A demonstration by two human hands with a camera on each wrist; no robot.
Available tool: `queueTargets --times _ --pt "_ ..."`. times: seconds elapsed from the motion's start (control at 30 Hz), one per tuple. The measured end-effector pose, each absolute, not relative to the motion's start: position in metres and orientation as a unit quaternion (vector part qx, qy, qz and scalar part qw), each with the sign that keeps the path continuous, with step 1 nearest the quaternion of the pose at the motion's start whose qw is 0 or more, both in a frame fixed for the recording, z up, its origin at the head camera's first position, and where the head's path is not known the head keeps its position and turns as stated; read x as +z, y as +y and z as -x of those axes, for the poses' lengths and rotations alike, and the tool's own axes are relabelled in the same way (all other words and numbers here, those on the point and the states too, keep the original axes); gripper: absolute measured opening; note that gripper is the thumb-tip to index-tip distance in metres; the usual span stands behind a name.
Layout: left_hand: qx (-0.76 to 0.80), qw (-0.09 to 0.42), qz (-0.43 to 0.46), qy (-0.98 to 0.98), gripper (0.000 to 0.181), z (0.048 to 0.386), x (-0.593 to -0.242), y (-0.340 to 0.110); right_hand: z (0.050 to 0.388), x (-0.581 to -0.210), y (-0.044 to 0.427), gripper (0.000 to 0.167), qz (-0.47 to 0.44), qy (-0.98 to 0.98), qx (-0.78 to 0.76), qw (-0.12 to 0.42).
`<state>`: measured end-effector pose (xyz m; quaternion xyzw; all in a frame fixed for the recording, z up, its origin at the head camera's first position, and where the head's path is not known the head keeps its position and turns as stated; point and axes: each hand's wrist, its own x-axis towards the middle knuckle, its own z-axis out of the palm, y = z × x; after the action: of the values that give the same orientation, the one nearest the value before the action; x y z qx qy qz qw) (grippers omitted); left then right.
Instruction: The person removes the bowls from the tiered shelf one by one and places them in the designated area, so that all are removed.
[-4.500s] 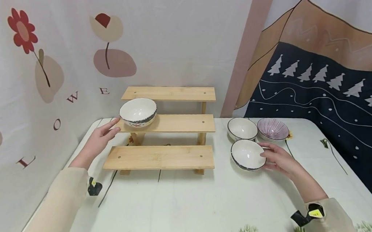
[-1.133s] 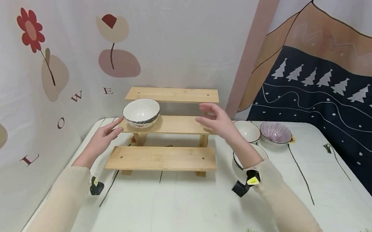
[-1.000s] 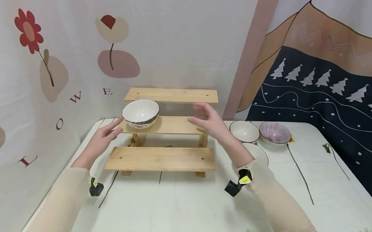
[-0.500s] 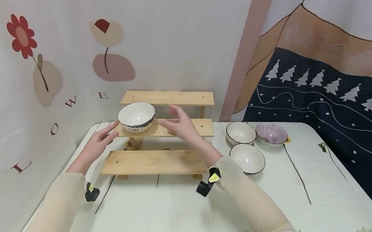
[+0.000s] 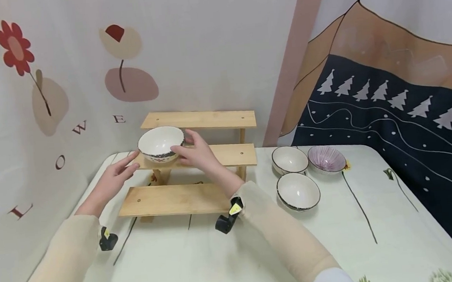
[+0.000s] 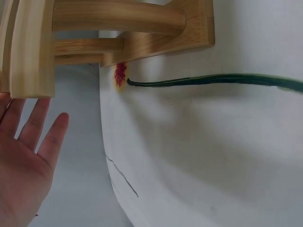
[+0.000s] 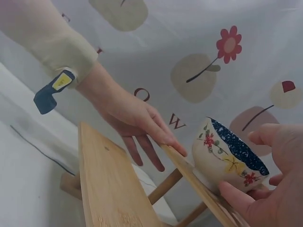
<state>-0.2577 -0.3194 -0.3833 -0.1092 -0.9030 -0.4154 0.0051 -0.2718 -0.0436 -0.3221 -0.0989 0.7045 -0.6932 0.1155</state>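
A white bowl with a dark blue rim band and painted flowers (image 5: 160, 141) sits at the left end of the middle board of the wooden three-tier shelf (image 5: 227, 155). My right hand (image 5: 198, 153) grips this bowl from its right side, thumb at the front; the right wrist view shows the fingers against the floral wall (image 7: 222, 153). At the left end of the same board, my left hand (image 5: 111, 181) has its fingers stretched out, fingertips touching the board's edge. The left wrist view shows that palm (image 6: 23, 165) with fingers partly hidden behind the wood.
Right of the shelf stand two white bowls, one behind (image 5: 290, 159) and one in front (image 5: 298, 191), beside a purple-striped bowl (image 5: 326, 158). A patterned cloth wall (image 5: 203, 50) rises close behind the shelf. A floral cloth (image 5: 203, 258) covers the table.
My right hand has let go of the front white bowl on the right, moved left over the shelf, and now grips the bowl on the middle board. The left hand stays at the board's end.
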Motion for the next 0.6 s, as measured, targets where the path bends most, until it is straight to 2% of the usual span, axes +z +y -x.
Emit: queueTargets --times 0.37,0.6 --pt "-0.417 -0.001 0.108 -0.902 0.063 0.258 -0.38 -0.318 0.279 -0.319 -0.055 0.069 0.057 0.636 -0.752 0.161" --pt "-0.417 -0.004 0.107 -0.902 0.062 0.257 -0.38 -0.318 0.279 -0.318 -0.059 0.068 0.035 0.622 -0.766 0.157"
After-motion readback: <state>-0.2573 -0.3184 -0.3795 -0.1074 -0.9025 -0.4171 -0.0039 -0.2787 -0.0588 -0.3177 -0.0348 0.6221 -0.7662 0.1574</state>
